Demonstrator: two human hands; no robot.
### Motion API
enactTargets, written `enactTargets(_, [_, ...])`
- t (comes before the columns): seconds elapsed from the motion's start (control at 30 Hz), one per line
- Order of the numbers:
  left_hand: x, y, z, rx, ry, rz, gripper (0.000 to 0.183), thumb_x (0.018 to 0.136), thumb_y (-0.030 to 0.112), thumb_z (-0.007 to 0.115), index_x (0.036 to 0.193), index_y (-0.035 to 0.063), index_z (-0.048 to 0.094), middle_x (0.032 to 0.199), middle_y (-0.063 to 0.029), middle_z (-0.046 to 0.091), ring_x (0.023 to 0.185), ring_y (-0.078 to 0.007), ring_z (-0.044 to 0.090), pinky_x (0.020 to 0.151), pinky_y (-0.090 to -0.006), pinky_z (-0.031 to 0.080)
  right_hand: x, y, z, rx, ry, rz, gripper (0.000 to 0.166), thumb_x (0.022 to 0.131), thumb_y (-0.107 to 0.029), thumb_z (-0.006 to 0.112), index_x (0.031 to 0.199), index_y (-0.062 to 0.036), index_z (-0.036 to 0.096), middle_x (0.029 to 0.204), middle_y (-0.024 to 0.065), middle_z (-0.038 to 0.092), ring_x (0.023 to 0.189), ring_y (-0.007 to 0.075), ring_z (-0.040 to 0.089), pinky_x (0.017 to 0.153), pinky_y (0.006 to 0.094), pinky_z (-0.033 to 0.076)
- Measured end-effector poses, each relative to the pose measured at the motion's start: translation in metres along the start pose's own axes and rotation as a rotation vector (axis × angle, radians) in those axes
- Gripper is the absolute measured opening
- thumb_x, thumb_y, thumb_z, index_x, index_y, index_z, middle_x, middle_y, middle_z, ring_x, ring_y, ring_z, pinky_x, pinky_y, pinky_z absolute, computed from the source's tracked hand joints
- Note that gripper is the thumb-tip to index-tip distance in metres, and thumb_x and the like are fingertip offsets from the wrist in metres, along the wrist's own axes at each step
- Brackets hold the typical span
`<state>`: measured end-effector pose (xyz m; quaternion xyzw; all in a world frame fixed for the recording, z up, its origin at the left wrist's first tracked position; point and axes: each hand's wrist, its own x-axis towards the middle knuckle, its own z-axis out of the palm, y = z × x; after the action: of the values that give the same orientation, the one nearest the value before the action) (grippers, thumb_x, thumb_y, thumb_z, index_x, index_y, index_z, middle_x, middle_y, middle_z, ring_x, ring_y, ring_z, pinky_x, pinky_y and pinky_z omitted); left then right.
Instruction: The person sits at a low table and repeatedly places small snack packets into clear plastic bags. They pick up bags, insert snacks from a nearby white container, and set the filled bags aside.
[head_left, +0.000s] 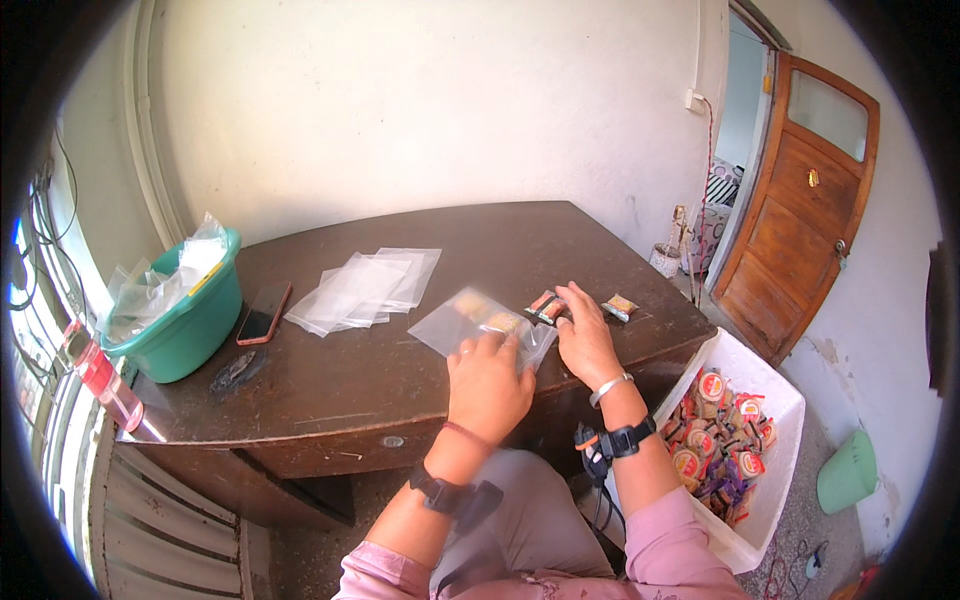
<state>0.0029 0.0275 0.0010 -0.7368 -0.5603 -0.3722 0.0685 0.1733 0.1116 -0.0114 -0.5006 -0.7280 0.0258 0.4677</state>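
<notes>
On the brown wooden desk (337, 405), a clear plastic zip bag (442, 324) lies flat with wrapped snacks (474, 304) showing inside it. My left hand (491, 382) rests on the bag near its open end, fingers bent over the film; whether it pinches the film cannot be told. Just right of the bag, my right hand (586, 337) touches or hovers at a red-and-black wrapped snack (546, 306) with its fingertips. Another small wrapped snack (619, 307) lies farther right on the desk. Several flat clear bags (360, 289) are spread in an overlapping pile at the left.
A teal basin (180, 330) of plastic bags stands at the desk's left, beside a phone (264, 313) and a pink bottle (105, 379). At right, below desk height, a white foam box (780, 450) holds many wrapped snacks. Beyond it is a green bucket (847, 472).
</notes>
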Motion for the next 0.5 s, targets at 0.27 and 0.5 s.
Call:
enactTargets(0.27, [-0.001,-0.004,0.001,-0.135,0.092,-0.044,0.028,0.08,0.019,0.07,0.105,0.0065,0.067,0.105,-0.0138,0.062,0.101,-0.0364,0.058,0.082,-0.0471,0.048,0.009,-0.006,-0.007,-0.245,-0.207,0.059,0.039,0.083,-0.009,0.065,0.121,-0.0155,0.06,0.129,0.0131,0.058,0.118,0.0358,0.053,0.097,0.0517,0.043])
enactTargets(0.5, [-0.004,0.002,-0.001,-0.309,0.142,-0.119,0.012,0.082,0.015,0.066,0.092,0.0074,0.066,0.088,-0.0133,0.066,0.082,-0.0346,0.065,0.07,-0.0439,0.053,0.008,0.009,0.005,-0.201,-0.05,-0.148,0.025,0.083,-0.011,0.066,0.108,-0.012,0.064,0.12,0.0135,0.062,0.111,0.0363,0.056,0.094,0.0499,0.045])
